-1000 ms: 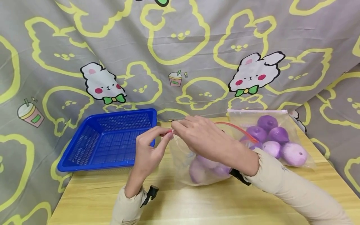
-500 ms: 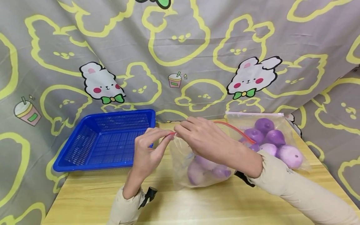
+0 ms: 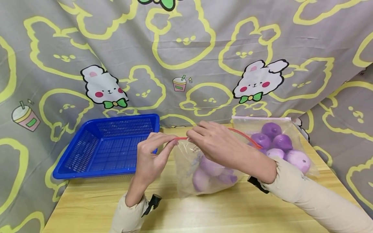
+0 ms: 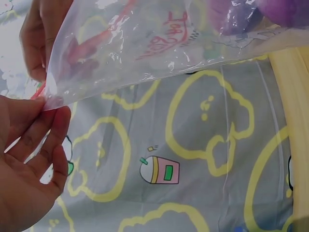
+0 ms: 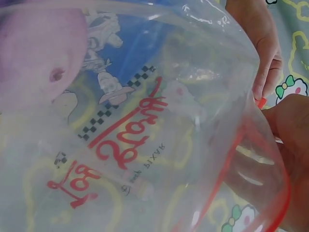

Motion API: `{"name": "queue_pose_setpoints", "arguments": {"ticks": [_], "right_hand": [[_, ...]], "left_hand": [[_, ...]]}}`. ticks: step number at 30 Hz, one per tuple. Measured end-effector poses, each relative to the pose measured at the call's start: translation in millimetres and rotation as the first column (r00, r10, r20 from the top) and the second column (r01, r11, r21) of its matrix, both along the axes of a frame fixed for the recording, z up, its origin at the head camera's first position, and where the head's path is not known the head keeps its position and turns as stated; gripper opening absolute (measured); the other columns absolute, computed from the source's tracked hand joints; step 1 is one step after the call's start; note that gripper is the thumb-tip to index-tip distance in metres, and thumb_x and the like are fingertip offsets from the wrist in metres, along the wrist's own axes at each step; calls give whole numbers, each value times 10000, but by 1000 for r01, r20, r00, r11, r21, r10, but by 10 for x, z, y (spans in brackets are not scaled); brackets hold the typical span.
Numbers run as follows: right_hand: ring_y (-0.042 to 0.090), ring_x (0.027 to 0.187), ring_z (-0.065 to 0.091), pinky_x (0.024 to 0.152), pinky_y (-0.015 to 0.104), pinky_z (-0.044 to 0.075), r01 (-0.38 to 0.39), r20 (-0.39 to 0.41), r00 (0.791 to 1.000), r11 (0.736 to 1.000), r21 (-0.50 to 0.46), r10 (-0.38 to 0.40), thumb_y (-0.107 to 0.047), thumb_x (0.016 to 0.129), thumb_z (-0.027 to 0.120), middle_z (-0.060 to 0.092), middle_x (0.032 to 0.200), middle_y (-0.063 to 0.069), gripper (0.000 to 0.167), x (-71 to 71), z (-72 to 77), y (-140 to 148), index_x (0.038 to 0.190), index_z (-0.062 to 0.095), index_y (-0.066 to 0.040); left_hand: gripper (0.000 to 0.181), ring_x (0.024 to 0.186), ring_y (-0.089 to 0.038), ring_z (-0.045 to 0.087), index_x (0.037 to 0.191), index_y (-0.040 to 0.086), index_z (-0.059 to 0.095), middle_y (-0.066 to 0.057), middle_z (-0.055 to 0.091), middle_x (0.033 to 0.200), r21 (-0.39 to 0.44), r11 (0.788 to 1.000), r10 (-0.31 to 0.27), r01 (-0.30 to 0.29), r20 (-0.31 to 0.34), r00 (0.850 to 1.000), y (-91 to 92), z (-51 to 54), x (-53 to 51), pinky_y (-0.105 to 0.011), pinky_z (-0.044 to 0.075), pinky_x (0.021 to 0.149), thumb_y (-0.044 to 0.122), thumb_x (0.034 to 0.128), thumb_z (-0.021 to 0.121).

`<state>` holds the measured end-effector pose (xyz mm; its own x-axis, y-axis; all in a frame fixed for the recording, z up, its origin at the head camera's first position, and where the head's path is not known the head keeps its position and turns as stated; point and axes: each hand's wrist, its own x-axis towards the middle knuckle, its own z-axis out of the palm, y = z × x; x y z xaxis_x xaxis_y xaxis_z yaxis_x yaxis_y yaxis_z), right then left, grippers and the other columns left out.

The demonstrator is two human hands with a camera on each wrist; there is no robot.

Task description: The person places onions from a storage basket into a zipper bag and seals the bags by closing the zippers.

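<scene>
A clear zip bag (image 3: pixel 185 178) with a red zip strip (image 3: pixel 244 135) stands on the table, holding several purple onions (image 3: pixel 202 178). My left hand (image 3: pixel 151 158) pinches the left end of the strip between thumb and fingers. Just right of it, my right hand (image 3: pixel 217 145) grips the strip from above, its fingertips hidden in the head view. A short red stretch shows between the hands. Red lettering (image 5: pixel 125 130) and printed figures mark the bag in the right wrist view. There the two red edges of the mouth stand apart beyond my right hand.
A second clear zip bag with a pale strip (image 3: pixel 262 118) lies behind on the right, with several purple onions (image 3: pixel 271 130) inside. On the left is a blue plastic basket (image 3: pixel 87 175). A patterned curtain (image 3: pixel 186 51) hangs behind the wooden table (image 3: pixel 204 213).
My right hand has shifted slightly right along the red strip, widening the gap between the hands. My left hand keeps its pinch on the corner. The whole head view has drifted a little.
</scene>
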<state>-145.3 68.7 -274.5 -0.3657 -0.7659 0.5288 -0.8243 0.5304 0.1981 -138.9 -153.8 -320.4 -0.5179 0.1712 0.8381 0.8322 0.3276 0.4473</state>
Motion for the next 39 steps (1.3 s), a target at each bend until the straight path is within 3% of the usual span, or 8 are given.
{"name": "queue_pose_setpoints", "arguments": {"ticks": [8, 15, 22, 39], "right_hand": [[229, 881, 615, 724, 335, 448, 12, -6, 1000, 1000, 0, -12, -149, 1009, 568, 658, 920, 4, 67, -3, -45, 57, 968, 603, -109], [227, 852, 595, 714, 333, 446, 15, -9, 1000, 1000, -6, -15, -148, 988, 600, 648, 907, 8, 48, -10, -70, 120, 974, 599, -102], [239, 861, 618, 726, 358, 477, 6, -4, 1000, 997, -79, -6, -167, 981, 605, 704, 952, 41, 105, -56, -144, 213, 1020, 642, -76], [238, 847, 596, 728, 371, 484, 52, 44, 998, 992, -112, -48, -174, 1025, 537, 673, 908, 20, 125, -49, -249, 517, 996, 621, -85]], "left_hand": [[112, 759, -199, 673, 908, 33, 789, -67, 756, 850, 0, 1000, 16, -16, -2, 1000, -24, -14, -12, -285, 474, 777, -36, 824, 764], [60, 775, -218, 678, 894, 27, 787, -81, 750, 826, -4, 1000, 28, -28, -9, 1000, -59, 10, -7, -285, 478, 801, 0, 852, 753], [47, 751, -213, 670, 879, 17, 782, -88, 741, 803, 10, 1000, 27, -27, -8, 1000, -112, 12, -24, -283, 471, 798, -5, 857, 747], [73, 761, -202, 684, 877, 1, 778, -72, 748, 811, 33, 999, 27, -27, -3, 1000, -119, 5, -55, -274, 474, 802, -50, 849, 734]]}}
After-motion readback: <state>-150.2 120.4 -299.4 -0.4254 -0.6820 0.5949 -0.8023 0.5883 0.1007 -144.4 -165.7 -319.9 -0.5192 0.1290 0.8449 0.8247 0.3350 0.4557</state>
